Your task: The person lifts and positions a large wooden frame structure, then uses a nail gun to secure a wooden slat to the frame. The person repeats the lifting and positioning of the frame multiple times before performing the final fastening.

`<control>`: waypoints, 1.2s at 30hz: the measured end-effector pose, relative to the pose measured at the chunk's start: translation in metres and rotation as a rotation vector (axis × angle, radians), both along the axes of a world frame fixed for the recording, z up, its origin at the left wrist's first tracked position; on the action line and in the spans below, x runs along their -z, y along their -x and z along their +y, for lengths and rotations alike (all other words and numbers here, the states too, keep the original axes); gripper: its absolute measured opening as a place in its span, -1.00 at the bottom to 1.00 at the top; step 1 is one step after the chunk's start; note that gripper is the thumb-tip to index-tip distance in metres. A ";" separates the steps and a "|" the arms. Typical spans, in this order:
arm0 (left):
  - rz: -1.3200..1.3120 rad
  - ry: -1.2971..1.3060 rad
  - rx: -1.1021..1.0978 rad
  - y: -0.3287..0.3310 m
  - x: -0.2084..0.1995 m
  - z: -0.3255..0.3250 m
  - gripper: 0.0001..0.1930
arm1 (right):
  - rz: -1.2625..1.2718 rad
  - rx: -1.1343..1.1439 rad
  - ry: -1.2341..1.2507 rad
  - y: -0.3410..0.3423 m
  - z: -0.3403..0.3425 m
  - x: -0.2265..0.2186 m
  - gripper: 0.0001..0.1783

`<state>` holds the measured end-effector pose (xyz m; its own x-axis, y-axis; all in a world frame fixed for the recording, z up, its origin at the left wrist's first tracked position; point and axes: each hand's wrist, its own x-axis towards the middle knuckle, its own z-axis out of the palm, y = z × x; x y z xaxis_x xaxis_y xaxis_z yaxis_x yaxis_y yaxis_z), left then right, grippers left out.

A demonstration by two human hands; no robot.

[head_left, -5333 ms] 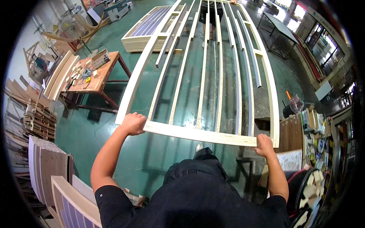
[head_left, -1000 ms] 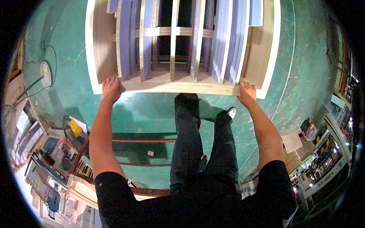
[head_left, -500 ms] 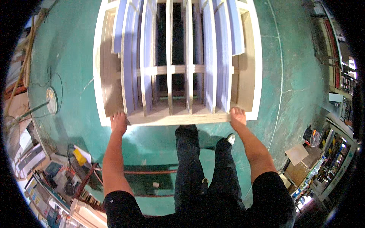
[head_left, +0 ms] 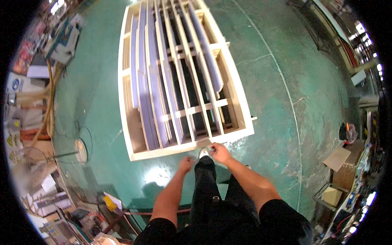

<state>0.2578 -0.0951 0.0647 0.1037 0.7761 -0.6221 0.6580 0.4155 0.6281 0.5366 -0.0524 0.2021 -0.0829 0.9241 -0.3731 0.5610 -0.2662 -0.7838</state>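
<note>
Big pale frame point(head_left: 179, 81) flat on the green floor point(head_left: 277, 106), long slats running away up the view, bluish panels tucked between them on the left half, dark gaps showing through on the right. Near rail point(head_left: 163, 150) lying just ahead of the feet, a crossbar a little beyond it. Left hand point(head_left: 186, 164) down low, just short of that near rail, fingers curled in loosely, holding nothing visible. Right hand point(head_left: 219, 152) right at the rail's edge, close beside the toe of a white shoe point(head_left: 203, 153); fingers bunched together, maybe pinching something small and pale, too tiny to tell for certain. Both bare forearms reaching down from the lower edge, dark trousers point(head_left: 206, 183) between them, one leg stepped forward toward the frame. Off to the left, a round fan on a stand point(head_left: 79, 150) lying near the frame's corner, a hose point(head_left: 50, 98) curving past it, cluttered benches point(head_left: 36, 53) along the rim. Yellow thing point(head_left: 109, 202) down by the lower left among loose paper. Over on the right, well apart from the frame, cardboard boxes point(head_left: 339, 171) and a dark bag point(head_left: 345, 131), with a pale curved line painted across the floor between them and the frame.
</note>
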 end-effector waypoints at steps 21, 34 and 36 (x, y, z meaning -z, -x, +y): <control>0.164 0.279 0.942 -0.487 -0.070 -0.109 -0.78 | -0.169 0.656 -1.365 -0.412 -0.606 -0.590 -0.83; -0.077 0.190 1.632 -1.090 -0.079 -0.422 -0.84 | -0.620 1.232 -0.116 -0.685 -0.848 -0.374 -0.71; 0.098 0.219 1.903 -1.144 -0.054 -0.500 -0.84 | -0.434 1.484 0.088 -0.680 -0.922 -0.244 -0.64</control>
<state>1.4016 -0.5953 0.1189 0.5602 -0.3834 -0.7343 0.2972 -0.7344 0.6102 1.2166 -0.9739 0.4460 0.9822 0.0504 -0.1807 -0.0669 -0.8056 -0.5886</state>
